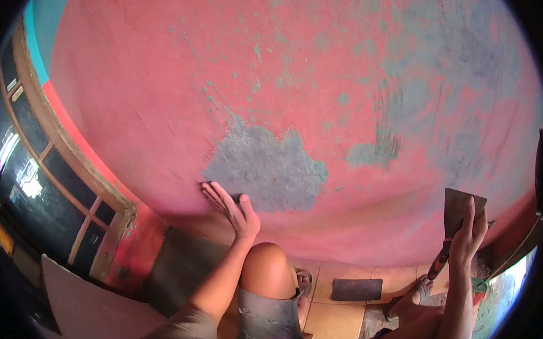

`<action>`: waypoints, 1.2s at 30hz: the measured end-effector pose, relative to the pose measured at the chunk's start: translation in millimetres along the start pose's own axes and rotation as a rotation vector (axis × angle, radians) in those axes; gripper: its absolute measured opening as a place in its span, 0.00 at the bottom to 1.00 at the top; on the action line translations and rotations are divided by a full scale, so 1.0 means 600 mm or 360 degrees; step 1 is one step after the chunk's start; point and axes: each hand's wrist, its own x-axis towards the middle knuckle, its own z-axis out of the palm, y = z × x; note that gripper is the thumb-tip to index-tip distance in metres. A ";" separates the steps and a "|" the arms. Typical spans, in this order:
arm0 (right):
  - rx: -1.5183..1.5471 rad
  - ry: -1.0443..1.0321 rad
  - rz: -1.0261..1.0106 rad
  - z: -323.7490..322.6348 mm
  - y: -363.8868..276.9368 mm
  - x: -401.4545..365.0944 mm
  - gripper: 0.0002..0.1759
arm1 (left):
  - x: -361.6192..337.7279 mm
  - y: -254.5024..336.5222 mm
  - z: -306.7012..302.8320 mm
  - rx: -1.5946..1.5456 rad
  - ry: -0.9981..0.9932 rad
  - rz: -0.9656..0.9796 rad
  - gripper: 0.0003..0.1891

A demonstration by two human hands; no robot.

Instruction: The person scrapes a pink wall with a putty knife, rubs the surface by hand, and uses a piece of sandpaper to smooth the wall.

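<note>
My left hand point(236, 215) is against the pink wall point(134, 121), at the lower left edge of a bare grey patch point(265, 166). Its fingers are stretched out with the thumb apart. A dark flat piece that looks like sandpaper point(240, 197) shows between thumb and fingers; most of it is hidden under the hand. At the right, my right hand point(467, 235) grips a putty knife point(456, 208) around the lower blade, fingers along the metal. Its wide blade points up and its black and red handle hangs down below the hand.
A dark rectangular sheet point(357, 289) lies on the tiled floor point(331, 323) near my feet. To the left is a brown-framed window point(71, 185), with a pale board point(96, 307) below. More paint is worn off at the upper right. A dark-edged opening point(522, 247) borders the right side.
</note>
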 end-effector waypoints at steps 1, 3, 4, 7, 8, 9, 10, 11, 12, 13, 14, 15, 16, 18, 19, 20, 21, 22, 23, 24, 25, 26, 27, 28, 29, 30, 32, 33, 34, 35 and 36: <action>-0.0011 0.0000 -0.0002 -0.005 0.003 0.001 0.17 | -0.002 -0.003 -0.001 -0.0012 0.0006 -0.0023 0.45; -0.0027 0.0004 -0.0005 -0.009 0.005 0.003 0.17 | -0.002 -0.001 -0.005 0.0011 -0.0013 0.0018 0.45; -0.0017 0.0041 -0.0011 -0.006 0.001 0.004 0.17 | -0.002 -0.001 -0.006 0.0013 -0.0015 0.0032 0.45; 0.0041 0.0116 -0.0029 0.006 -0.010 0.005 0.16 | 0.000 -0.007 -0.009 0.0041 -0.0012 0.0067 0.45; 0.0073 0.0119 -0.0035 0.007 -0.010 0.007 0.16 | -0.001 -0.009 -0.009 0.0054 -0.0009 0.0076 0.44; 0.0106 0.0124 -0.0043 0.007 -0.010 0.007 0.15 | -0.001 -0.010 -0.010 0.0069 -0.0001 0.0086 0.44; 0.0076 0.0088 -0.0031 0.005 -0.010 0.007 0.15 | -0.002 -0.011 -0.011 0.0083 0.0008 0.0096 0.44; 0.0048 0.0059 -0.0028 0.002 -0.011 0.006 0.15 | -0.002 -0.011 -0.010 0.0088 0.0024 0.0110 0.44; 0.0024 0.0045 -0.0036 0.000 -0.012 0.006 0.15 | -0.004 -0.012 -0.013 0.0125 0.0001 0.0093 0.44; 0.0096 0.0124 -0.0096 0.010 -0.008 0.005 0.15 | -0.006 -0.013 -0.020 0.0140 -0.0003 0.0095 0.44; 0.0209 0.0100 -0.0026 0.015 -0.018 0.001 0.15 | -0.003 -0.012 -0.021 0.0133 0.0009 0.0112 0.43; 0.0149 0.0100 -0.0037 0.009 -0.004 0.002 0.15 | -0.002 -0.008 -0.022 0.0145 -0.0010 0.0078 0.43; 0.0194 0.0040 0.0006 0.009 -0.019 -0.001 0.14 | -0.004 -0.007 -0.026 0.0144 -0.0018 0.0058 0.43; 0.0376 0.0161 -0.0058 0.023 -0.001 0.001 0.13 | -0.006 -0.021 -0.017 0.0080 0.0033 0.0164 0.43; 0.0290 0.0131 -0.0126 0.024 -0.017 0.002 0.11 | 0.006 0.021 -0.032 0.0083 0.0187 0.0192 0.40; 0.0276 0.0076 -0.0127 0.017 -0.020 -0.001 0.11 | 0.008 0.048 -0.047 0.0106 0.0308 0.0193 0.37; 0.0288 0.0079 -0.0110 0.020 -0.038 -0.004 0.12 | 0.013 0.054 -0.044 0.0018 0.0247 0.0176 0.39; 0.0233 0.0075 -0.0137 0.024 -0.057 -0.008 0.12 | 0.013 0.051 -0.047 -0.0053 0.0176 0.0145 0.41; 0.0177 0.0060 -0.0147 0.024 -0.073 -0.010 0.12 | 0.007 0.048 -0.053 -0.0108 0.0096 0.0110 0.42; 0.0160 0.0036 -0.0149 0.022 -0.082 -0.012 0.12 | 0.002 0.048 -0.054 -0.0096 0.0099 0.0110 0.42; 0.0144 0.0013 -0.0143 0.020 -0.087 -0.015 0.12 | 0.003 0.048 -0.053 -0.0080 0.0098 0.0113 0.42; 0.0135 -0.0008 -0.0142 0.019 -0.093 -0.016 0.13 | 0.005 0.049 -0.054 -0.0065 0.0103 0.0121 0.42; 0.0124 -0.0018 -0.0134 0.020 -0.102 -0.016 0.13 | 0.008 0.053 -0.058 -0.0075 0.0090 0.0116 0.42; 0.0113 -0.0030 -0.0129 0.019 -0.111 -0.016 0.12 | 0.008 0.058 -0.062 -0.0087 0.0080 0.0108 0.43; 0.0103 -0.0035 -0.0127 0.016 -0.115 -0.017 0.12 | 0.009 0.061 -0.064 -0.0102 0.0072 0.0107 0.43; 0.0101 0.0012 -0.0172 0.015 -0.107 -0.014 0.13 | 0.010 0.063 -0.060 -0.0100 0.0095 0.0110 0.43; 0.0098 0.0110 -0.0244 0.014 -0.083 -0.011 0.13 | 0.011 0.060 -0.058 -0.0086 0.0126 0.0125 0.43; 0.0111 0.0108 -0.0217 0.012 -0.086 -0.014 0.13 | 0.013 0.054 -0.053 -0.0032 0.0103 0.0127 0.43; 0.0123 0.0105 -0.0192 0.011 -0.093 -0.014 0.13 | 0.016 0.046 -0.042 0.0021 0.0081 0.0127 0.44; 0.0136 0.0105 -0.0166 0.010 -0.099 -0.014 0.14 | 0.020 0.042 -0.035 0.0074 0.0058 0.0130 0.44; 0.0105 0.0095 -0.0143 0.009 -0.102 -0.013 0.14 | 0.035 0.062 -0.035 0.0089 0.0088 0.0134 0.44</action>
